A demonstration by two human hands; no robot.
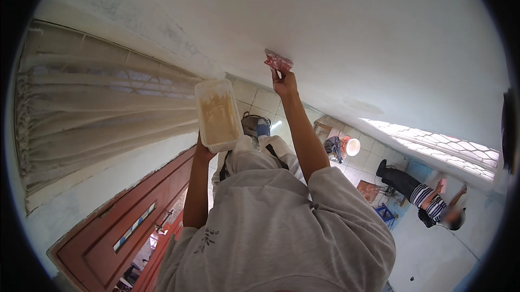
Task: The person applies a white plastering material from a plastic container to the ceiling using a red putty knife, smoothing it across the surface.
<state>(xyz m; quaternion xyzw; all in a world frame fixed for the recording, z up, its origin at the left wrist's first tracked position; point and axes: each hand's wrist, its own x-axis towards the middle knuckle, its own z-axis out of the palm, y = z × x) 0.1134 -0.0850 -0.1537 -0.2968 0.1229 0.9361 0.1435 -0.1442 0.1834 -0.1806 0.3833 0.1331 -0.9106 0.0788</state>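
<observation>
My left hand grips the lower end of a clear plastic tub, held up left of my chest. A pale, yellowish paste coats the tub's floor and sides. My right arm reaches up and forward, and my right hand pinches a red putty spreader smeared with white. The spreader is at the white wall, its far edge apparently touching the surface. Part of my left hand is hidden behind the tub.
Curtains and a red door line the left. A bucket stands on the tiled floor at right, near a blue stool. Farther right, a person in a striped shirt faces a wall below a grilled window.
</observation>
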